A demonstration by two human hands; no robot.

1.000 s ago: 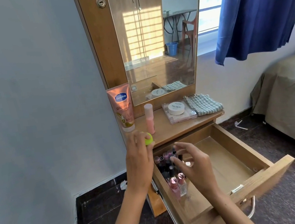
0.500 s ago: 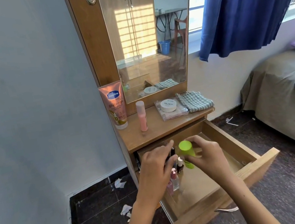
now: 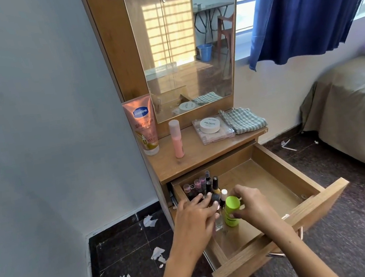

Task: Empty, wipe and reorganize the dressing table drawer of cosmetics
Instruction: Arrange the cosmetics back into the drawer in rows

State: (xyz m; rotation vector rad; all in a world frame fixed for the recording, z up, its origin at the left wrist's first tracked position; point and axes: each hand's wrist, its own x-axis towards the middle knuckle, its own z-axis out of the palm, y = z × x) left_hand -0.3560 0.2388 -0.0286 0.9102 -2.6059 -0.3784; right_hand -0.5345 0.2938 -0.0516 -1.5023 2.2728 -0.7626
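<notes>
Fingers of the right hand (image 3: 251, 204) curl round a glossy green cylindrical bottle (image 3: 231, 211) upright in the wooden drawer (image 3: 278, 170); the left hand (image 3: 196, 218) lies flat-fingered on small round-capped bottles (image 3: 202, 184).

A wooden dressing table top (image 3: 206, 156) is carrying a peach lotion tube (image 3: 142, 125), pink bottle (image 3: 176, 138), white jar (image 3: 209, 125) on a clear case (image 3: 215, 135), and checked cloth (image 3: 242, 119).

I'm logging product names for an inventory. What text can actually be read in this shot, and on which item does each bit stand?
"Vaseline": pink lotion tube on the dressing table top.
"Gluta-Hya": same tube, below the logo.
"10X": same tube, near its base.
"NAIL POLISH": round white jar lid; the smaller lines are blurred.
Lime green bottle held by the right hand: dark label unreadable.
</notes>
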